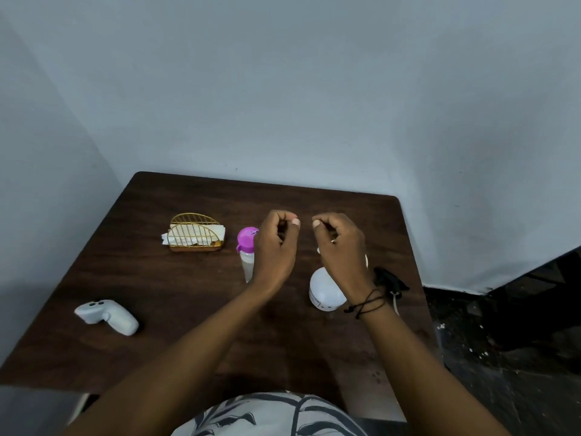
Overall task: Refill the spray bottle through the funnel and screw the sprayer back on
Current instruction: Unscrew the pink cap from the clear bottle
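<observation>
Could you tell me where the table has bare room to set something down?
The table is bare along its near edge in front of the white controller, and along the far edge behind the gold wire napkin holder. It is crowded mid-right: pink-capped bottle, white bottle, black sprayer, under left hand and right hand.

My table (188, 325) is dark matt wood grain; the napkin holder (195, 234) is gold wire; the controller (107, 316) smooth white plastic.

Gold wire napkin holder (195, 233) — left, white controller (107, 316) — dark wooden table (176, 297)
</observation>
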Action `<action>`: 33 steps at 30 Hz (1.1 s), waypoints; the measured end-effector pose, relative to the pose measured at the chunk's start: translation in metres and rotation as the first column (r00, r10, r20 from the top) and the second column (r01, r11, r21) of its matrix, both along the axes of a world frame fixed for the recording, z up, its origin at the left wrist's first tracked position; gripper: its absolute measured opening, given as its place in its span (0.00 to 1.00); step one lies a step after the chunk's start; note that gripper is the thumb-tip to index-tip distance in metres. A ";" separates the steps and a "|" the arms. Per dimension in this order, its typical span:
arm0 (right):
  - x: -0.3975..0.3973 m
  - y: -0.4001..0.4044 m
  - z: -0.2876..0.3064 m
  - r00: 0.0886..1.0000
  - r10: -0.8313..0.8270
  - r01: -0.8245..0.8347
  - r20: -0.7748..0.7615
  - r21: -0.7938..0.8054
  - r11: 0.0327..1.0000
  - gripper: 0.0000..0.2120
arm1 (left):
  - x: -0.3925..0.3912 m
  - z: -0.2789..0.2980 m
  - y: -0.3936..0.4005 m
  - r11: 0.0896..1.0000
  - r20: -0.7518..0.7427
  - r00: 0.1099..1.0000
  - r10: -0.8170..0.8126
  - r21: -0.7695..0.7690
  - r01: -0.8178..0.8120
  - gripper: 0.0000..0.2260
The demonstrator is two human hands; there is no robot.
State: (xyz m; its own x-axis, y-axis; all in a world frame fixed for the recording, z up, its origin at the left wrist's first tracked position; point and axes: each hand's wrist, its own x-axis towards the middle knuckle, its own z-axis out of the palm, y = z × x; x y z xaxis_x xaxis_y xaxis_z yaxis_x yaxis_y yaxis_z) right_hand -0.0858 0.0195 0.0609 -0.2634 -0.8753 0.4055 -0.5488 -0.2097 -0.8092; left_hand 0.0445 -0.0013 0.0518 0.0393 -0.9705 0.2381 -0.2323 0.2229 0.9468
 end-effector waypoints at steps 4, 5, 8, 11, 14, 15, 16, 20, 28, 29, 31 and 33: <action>0.031 -0.015 0.004 0.992 0.113 -0.113 -0.057 -0.006 0.994 0.05 | 0.026 0.006 -0.001 0.989 0.076 0.993 0.090 -0.125 -0.080 0.03; 0.039 -0.018 0.005 0.985 0.153 -0.153 -0.077 0.002 0.988 0.05 | 0.033 0.004 -0.002 0.985 0.110 0.988 0.109 -0.142 -0.093 0.03; 0.058 -0.027 0.001 0.940 0.297 -0.286 -0.171 0.087 0.954 0.08 | 0.058 -0.006 -0.003 0.978 0.192 0.969 0.153 -0.171 -0.120 0.07; 0.069 -0.033 -0.008 0.882 0.395 -0.346 -0.257 0.216 0.913 0.10 | 0.078 -0.024 0.002 0.984 0.244 0.962 0.125 -0.153 -0.089 0.18; 0.077 -0.037 -0.016 0.862 0.423 -0.345 -0.279 0.287 0.893 0.08 | 0.089 -0.044 0.006 0.998 0.292 0.955 0.045 -0.065 -0.027 0.26; 0.079 -0.038 -0.017 0.862 0.423 -0.339 -0.278 0.304 0.890 0.07 | 0.091 -0.050 0.006 0.999 0.301 0.954 0.019 -0.041 -0.007 0.27; 0.081 -0.039 -0.018 0.862 0.423 -0.332 -0.279 0.317 0.888 0.07 | 0.091 -0.053 0.005 1.000 0.292 0.956 -0.006 -0.012 0.010 0.27; 0.088 -0.042 -0.013 0.835 0.430 -0.304 -0.344 0.364 0.880 0.14 | 0.085 -0.057 0.001 0.996 0.169 0.985 -0.031 0.083 0.017 0.30; 0.096 -0.047 -0.011 0.788 0.428 -0.275 -0.443 0.368 0.888 0.19 | 0.082 -0.071 -0.006 0.994 0.169 0.985 0.018 0.106 -0.036 0.17; 0.096 -0.047 -0.011 0.785 0.442 -0.293 -0.435 0.368 0.882 0.19 | 0.083 -0.072 -0.006 0.995 0.174 0.985 0.016 0.098 -0.034 0.17; 0.094 -0.047 -0.013 0.761 0.493 -0.353 -0.421 0.370 0.860 0.20 | 0.085 -0.074 -0.007 0.994 0.178 0.984 0.005 0.103 -0.023 0.19; 0.089 -0.048 -0.014 0.730 0.584 -0.438 -0.356 0.412 0.799 0.23 | 0.085 -0.077 -0.009 0.993 0.178 0.984 0.001 0.115 -0.022 0.22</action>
State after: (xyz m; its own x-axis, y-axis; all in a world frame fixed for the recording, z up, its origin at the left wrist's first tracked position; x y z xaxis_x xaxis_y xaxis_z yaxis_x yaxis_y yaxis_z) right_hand 0.0031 -0.0285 0.0474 0.4040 -0.9119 0.0730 -0.7333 -0.3705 -0.5701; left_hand 0.1298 -0.0102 -0.0251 0.0177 -0.9917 0.1277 -0.4006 0.1100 0.9096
